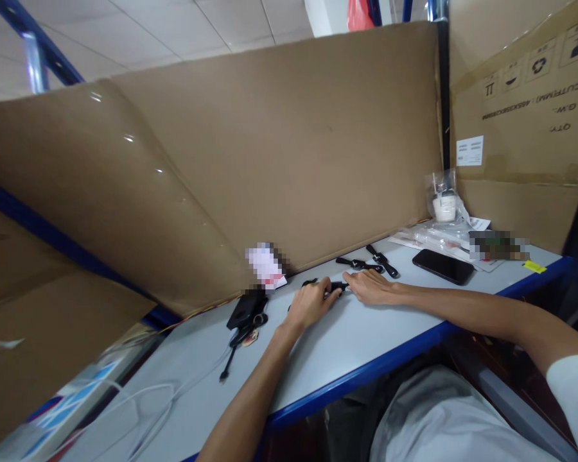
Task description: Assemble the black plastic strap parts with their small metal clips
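Near the middle of the desk, my left hand (309,301) is closed on a small black strap (338,287) that looks like a key fob. My right hand (370,287) pinches the other end of it, and its fingertips hide part of the strap. Just beyond my right hand lie two more black straps with metal fittings, one (359,264) lying across and another (383,262) slanting toward me. A dark bit pokes out behind my left hand; I cannot make out what it is.
To the right lies a black phone (443,266), with clear plastic bags (436,232) and a white container (444,206) behind it. On the left are a black box (246,309), a short black cable (227,364) and white cables (168,388). A cardboard panel (293,147) rises behind the desk.
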Motion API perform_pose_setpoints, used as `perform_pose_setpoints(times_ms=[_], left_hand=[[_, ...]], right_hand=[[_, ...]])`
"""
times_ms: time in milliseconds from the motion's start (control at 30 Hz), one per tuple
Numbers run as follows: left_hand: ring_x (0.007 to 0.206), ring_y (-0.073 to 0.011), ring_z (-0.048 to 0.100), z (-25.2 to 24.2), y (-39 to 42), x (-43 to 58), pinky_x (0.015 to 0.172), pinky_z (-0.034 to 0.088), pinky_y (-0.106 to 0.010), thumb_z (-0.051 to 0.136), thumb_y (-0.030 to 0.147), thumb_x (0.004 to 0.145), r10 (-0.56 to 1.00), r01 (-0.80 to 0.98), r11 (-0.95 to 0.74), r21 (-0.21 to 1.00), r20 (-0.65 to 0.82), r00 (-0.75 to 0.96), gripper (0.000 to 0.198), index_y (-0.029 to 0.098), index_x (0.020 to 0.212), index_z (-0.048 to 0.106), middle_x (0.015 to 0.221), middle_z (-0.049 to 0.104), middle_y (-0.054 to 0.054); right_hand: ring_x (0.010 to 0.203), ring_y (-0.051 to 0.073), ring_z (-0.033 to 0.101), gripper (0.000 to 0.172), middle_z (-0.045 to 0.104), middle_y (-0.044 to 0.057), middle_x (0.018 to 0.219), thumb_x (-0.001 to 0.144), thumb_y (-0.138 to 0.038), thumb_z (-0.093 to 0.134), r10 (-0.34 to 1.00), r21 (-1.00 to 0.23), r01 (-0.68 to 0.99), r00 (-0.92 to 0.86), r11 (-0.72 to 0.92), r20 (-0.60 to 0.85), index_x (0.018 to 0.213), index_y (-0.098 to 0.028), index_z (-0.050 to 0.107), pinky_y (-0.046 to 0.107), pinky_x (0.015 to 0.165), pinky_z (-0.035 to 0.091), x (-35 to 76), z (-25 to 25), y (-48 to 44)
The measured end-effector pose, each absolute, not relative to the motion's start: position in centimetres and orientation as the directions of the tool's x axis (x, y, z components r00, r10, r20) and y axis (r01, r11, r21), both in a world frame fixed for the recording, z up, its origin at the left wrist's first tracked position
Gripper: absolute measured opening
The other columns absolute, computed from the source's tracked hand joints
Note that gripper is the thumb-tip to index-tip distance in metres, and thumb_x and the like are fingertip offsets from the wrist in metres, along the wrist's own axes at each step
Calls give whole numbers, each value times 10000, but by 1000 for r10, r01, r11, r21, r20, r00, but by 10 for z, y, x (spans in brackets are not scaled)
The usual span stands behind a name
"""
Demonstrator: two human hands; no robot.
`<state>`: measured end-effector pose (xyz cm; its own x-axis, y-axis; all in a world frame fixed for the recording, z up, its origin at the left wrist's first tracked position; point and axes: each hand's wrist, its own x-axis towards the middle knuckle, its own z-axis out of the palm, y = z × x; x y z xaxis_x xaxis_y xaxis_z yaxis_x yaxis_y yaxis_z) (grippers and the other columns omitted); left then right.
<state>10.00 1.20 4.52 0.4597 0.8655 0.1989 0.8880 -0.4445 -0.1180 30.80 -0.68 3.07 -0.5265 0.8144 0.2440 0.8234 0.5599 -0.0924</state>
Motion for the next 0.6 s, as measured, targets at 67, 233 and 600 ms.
perform_pose_setpoints(times_ms=[67,233,600], left_hand=[[852,-281,703,43,10,103,661,389,-305,461,513,1002,869,875,-450,-180,139,476,367,194,1013,642,883,743,-111],[911,-295,719,34,9,110,742,448,-332,422,422,1029,870,865,-456,-208,98,482,327,182,1121,623,987,750,-140],[855,-276,718,30,12,111,667,410,-302,449,340,990,907,919,-391,-49,147,394,281,189,999,686,885,753,-117]], right_hand=[[922,286,711,299,735,159,1055,1011,-209,410,819,-98,828,-516,552,250,1286,-138,504,338,748,466,307,29,-7],[940,290,714,279,738,156,1050,1012,-247,446,826,-106,832,-509,544,242,1258,-141,523,337,749,473,307,26,-4],[962,259,698,290,733,122,1095,995,-183,456,813,-153,809,-521,568,259,1272,-181,541,311,758,425,309,26,-7]])
